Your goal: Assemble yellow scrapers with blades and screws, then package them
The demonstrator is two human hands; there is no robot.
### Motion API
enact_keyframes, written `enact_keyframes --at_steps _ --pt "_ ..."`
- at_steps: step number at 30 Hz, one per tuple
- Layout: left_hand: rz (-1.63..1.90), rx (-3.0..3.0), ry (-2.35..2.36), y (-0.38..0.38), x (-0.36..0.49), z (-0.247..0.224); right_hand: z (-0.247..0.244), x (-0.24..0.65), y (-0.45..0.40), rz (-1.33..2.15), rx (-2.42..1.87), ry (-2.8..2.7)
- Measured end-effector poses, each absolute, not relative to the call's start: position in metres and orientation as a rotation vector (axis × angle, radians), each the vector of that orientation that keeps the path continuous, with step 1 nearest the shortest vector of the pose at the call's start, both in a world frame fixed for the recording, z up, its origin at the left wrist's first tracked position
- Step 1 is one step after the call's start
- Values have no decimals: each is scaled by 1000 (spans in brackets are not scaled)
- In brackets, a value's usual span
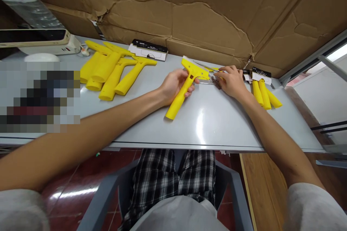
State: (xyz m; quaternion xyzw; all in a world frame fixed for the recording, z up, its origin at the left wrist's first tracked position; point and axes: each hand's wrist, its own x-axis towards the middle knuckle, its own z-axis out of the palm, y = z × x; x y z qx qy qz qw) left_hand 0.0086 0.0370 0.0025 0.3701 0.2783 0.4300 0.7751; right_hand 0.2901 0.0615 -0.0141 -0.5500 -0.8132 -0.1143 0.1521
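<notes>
My left hand (177, 86) is closed round a yellow plastic scraper handle (181, 97), its wide head tilted up and to the right and its hollow grip pointing toward me. Just right of that head, my right hand (230, 80) reaches down with bent fingers pressed together among small metal parts (215, 80) on the table. Its fingertips cover whatever they pinch, so I cannot make that out. A thin metal strip (203, 82) shows behind the scraper head, between the hands.
Several yellow scraper handles (130, 75) lie piled at the left, beside a black-and-white box (148, 49). More yellow handles (264, 94) rest at the right near another small box (261, 75). Cardboard (173, 21) walls off the table's back. A phone (34, 37) and bottle (29, 3) stand far left.
</notes>
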Motion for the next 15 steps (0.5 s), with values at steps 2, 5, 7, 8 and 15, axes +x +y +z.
enact_keyframes --at_steps 2,5,7,8,15 --pt "910 889 569 33 9 3 -14 287 62 -306 -1614 -2367" --pt "910 977 551 27 11 2 -15 286 62 -258 -1648 -2379" --pt "948 988 579 25 11 1 -17 287 64 -234 -1653 -2367" --pt "975 978 602 26 11 1 -17 288 64 -224 -1651 -2360" --pt "1077 914 707 39 7 7 -17 291 70 -156 -1636 -2286"
